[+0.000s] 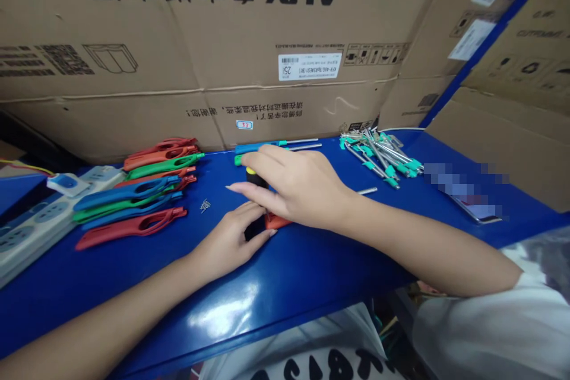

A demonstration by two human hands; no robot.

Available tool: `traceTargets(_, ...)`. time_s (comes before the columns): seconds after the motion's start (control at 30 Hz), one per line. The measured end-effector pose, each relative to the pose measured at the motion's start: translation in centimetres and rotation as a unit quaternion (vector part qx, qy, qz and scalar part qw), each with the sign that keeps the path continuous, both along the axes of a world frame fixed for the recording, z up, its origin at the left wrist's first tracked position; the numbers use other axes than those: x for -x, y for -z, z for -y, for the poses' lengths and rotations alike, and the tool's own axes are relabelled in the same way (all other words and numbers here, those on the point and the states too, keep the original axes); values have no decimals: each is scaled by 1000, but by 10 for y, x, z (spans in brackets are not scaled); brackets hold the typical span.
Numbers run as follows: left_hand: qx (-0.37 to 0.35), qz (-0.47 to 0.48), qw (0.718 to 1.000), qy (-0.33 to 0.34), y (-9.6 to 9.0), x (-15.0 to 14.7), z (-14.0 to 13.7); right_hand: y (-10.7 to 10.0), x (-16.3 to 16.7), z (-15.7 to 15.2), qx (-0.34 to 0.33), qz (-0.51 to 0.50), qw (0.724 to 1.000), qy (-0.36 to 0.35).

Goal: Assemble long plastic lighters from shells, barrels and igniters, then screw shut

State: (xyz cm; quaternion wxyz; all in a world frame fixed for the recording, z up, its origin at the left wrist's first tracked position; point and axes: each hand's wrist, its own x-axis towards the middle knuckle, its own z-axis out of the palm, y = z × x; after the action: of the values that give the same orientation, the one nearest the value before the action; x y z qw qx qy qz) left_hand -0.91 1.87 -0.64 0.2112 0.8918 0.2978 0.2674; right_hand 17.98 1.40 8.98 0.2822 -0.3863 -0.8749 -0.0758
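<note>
Red plastic is peeking out from under the right hand (298,190), where a small red handle piece (276,222) is lying on the glossy blue table (312,261) directly beneath the palm, its long axis seeming to run left to right, though most of it is hidden. The right hand is arching over it from the right, fingers curled down and closing on a dark tool with a yellow-ringed black cap (252,176), which is standing roughly upright over the piece. The left hand (231,240) is coming in from the lower left and lying flat on the table, its fingertips touching the dark lower part of the tool and the near end of the red piece; whether it is pinching or only steadying is not clear. Both hands are meeting at the same spot, the right one being on top and covering more of it. Just beyond the knuckles, a blue and a green screwdriver (267,146) are lying side by side, with thin metal shafts pointing right. To the left, a pile of flat plastic handles (138,190) in red, orange, green and blue is fanning out, smooth and matte. To the right, a heap of metal rods with teal collars (380,154) is lying tangled. A few tiny screws (205,206) are resting between the pile and the hands.
</note>
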Motion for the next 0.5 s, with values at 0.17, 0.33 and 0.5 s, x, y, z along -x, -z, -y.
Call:
traceTargets(0.17,1,2,1000,-2,-2,-2,0,15,-4,-13,-18,-7,1000,-6)
traceTargets(0.33,-3,9,1000,0,2,-1,0,11,-10,-16,17,-40,993,-112)
traceTargets(0.5,-1,2,1000,-3,-2,-2,2,-6,-18,-16,97,-85,970,-207)
